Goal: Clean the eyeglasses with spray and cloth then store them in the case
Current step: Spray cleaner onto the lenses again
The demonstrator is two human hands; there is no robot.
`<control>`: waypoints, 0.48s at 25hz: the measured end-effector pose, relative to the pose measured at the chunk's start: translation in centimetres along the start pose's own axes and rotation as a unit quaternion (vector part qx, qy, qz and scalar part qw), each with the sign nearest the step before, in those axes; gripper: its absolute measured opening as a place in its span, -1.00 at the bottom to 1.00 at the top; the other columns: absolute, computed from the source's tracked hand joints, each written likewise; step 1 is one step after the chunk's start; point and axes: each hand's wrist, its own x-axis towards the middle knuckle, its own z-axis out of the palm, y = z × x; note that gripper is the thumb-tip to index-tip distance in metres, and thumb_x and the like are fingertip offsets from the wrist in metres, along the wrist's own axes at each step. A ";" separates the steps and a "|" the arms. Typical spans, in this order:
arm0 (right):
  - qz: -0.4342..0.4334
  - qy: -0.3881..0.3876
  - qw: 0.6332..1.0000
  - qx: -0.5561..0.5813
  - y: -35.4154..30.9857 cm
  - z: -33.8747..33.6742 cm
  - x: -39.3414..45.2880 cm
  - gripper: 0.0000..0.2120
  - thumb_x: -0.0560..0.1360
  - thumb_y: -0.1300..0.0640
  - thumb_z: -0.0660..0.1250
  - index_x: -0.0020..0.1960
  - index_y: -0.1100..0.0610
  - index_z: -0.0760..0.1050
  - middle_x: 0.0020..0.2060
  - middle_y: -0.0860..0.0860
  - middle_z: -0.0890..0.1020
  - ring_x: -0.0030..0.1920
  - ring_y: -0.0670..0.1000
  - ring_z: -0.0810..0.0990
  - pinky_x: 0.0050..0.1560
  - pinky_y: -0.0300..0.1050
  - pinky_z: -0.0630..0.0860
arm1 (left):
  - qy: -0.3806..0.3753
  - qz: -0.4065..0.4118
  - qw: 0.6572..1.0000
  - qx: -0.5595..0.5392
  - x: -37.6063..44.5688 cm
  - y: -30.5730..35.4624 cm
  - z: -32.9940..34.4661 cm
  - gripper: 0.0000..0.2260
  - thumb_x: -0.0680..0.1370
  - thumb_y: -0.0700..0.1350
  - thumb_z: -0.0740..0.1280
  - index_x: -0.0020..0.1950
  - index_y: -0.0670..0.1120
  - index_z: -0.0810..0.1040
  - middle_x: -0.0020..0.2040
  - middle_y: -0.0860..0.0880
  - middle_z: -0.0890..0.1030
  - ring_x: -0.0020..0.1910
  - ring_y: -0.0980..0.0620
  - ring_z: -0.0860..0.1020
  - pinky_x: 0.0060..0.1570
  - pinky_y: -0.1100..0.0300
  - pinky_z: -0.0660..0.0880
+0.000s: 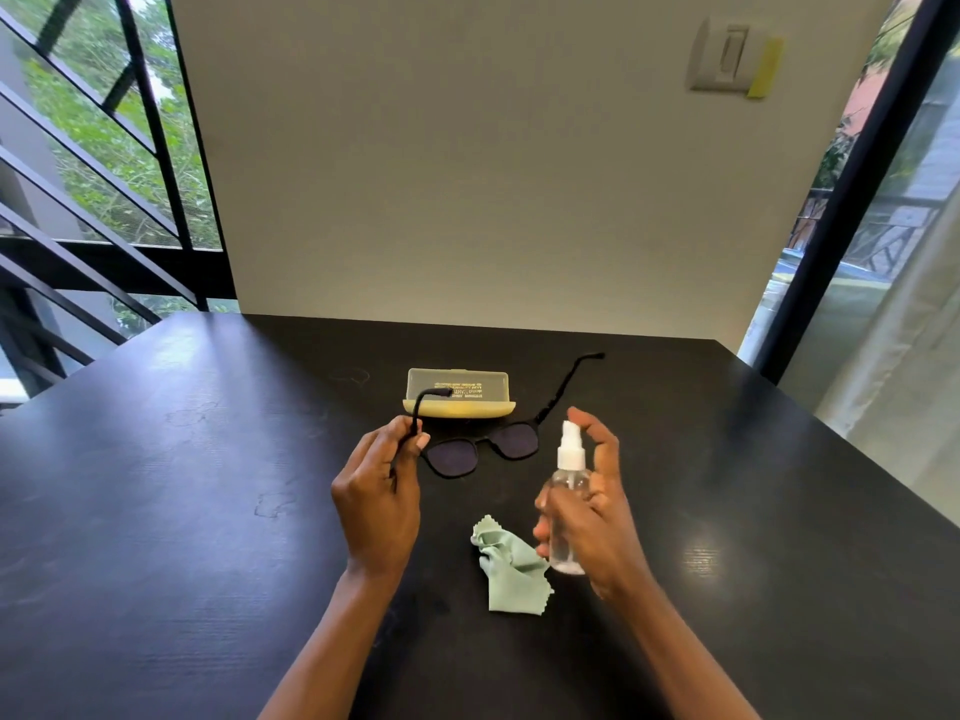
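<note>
One dark table [208,511] fills the lower part of the view and carries everything else; places below are given relative to the eyeglasses. Behind the table stands one pale wall [493,174] with one light switch [719,57] high on its right side, and one window [104,122] with black bars shows greenery far to the left.

Two bare hands reach in from the near edge. One left hand [382,498] sits just left of the lenses, its fingers curled and pinching the left temple arm, whose hooked tip rises in front of the case. One right hand [597,504] is just right of the lenses and nearer the viewer, wrapped around one clear spray bottle [566,511] held upright, with the index finger arched over the white nozzle, which faces the lenses.

One pair of black eyeglasses [480,452] with two dark lenses is held up by that left temple, lenses tilted toward the table; whether the frame touches the surface cannot be told. Its other temple stretches away to the far right.

One pale yellow case [460,394] lies just behind the eyeglasses, its translucent lid showing printed lettering.

One crumpled green cloth [511,566] lies on the table nearer than the eyeglasses, just left of the bottle.
</note>
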 end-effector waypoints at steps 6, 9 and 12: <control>-0.060 -0.042 0.924 -0.376 0.1 3.4 -0.1 -0.40 0.37 0.13 0.23 0.27 -0.31 0.09 -0.37 -0.03 0.53 -0.33 -0.02 0.51 -0.24 -0.10 0.46 | -0.040 0.064 0.997 -0.023 -0.8 0.5 0.2 -0.79 0.42 -0.33 0.36 0.03 -0.33 0.59 -0.07 -0.10 0.60 -0.03 0.16 0.54 0.02 0.50 0.45; -0.054 -0.044 0.913 -0.401 0.3 3.9 0.2 -0.41 0.39 0.11 0.21 0.27 -0.30 0.04 -0.24 0.04 0.58 -0.23 0.08 0.54 -0.24 -0.07 0.42 | -0.049 0.059 0.997 -0.022 -0.9 0.5 0.2 -0.78 0.40 -0.35 0.38 0.04 -0.33 0.59 -0.08 -0.16 0.64 -0.05 0.15 0.57 0.02 0.51 0.45; -0.049 -0.039 0.910 -0.410 0.3 4.2 0.5 -0.42 0.40 0.10 0.20 0.28 -0.29 0.02 -0.17 0.08 0.58 -0.18 0.13 0.55 -0.22 -0.06 0.40 | -0.052 0.058 0.997 -0.024 -0.8 0.5 0.2 -0.76 0.38 -0.39 0.39 0.04 -0.33 0.59 -0.08 -0.18 0.64 -0.03 0.16 0.55 0.01 0.52 0.45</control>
